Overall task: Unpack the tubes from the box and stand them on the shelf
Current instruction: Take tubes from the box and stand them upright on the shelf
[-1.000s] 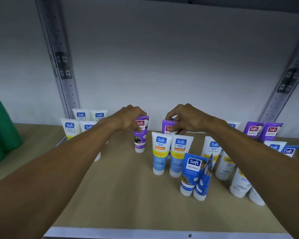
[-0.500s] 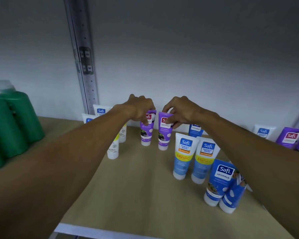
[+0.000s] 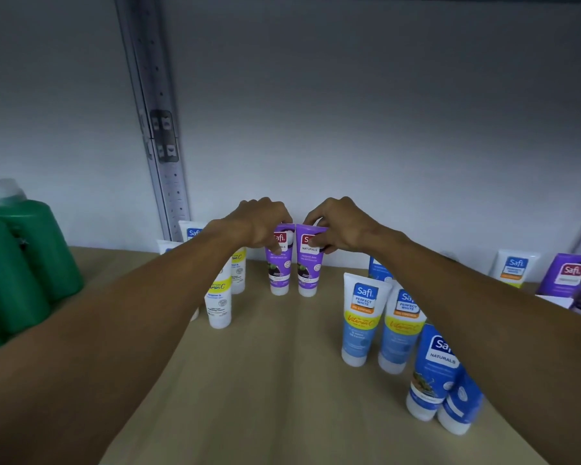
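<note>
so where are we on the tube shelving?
Done: white-yellow tubes, light-blue tubes and dark-blue tubes stand cap-down on the shelf. In hand: left hand pinches the left purple tube, right hand the right purple tube, both upright, side by side. Left: releasing them; box out of view, so remainder unknown.

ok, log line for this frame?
left hand: grips left purple tube | right hand: grips right purple tube | both upright on shelf, side by side
</note>
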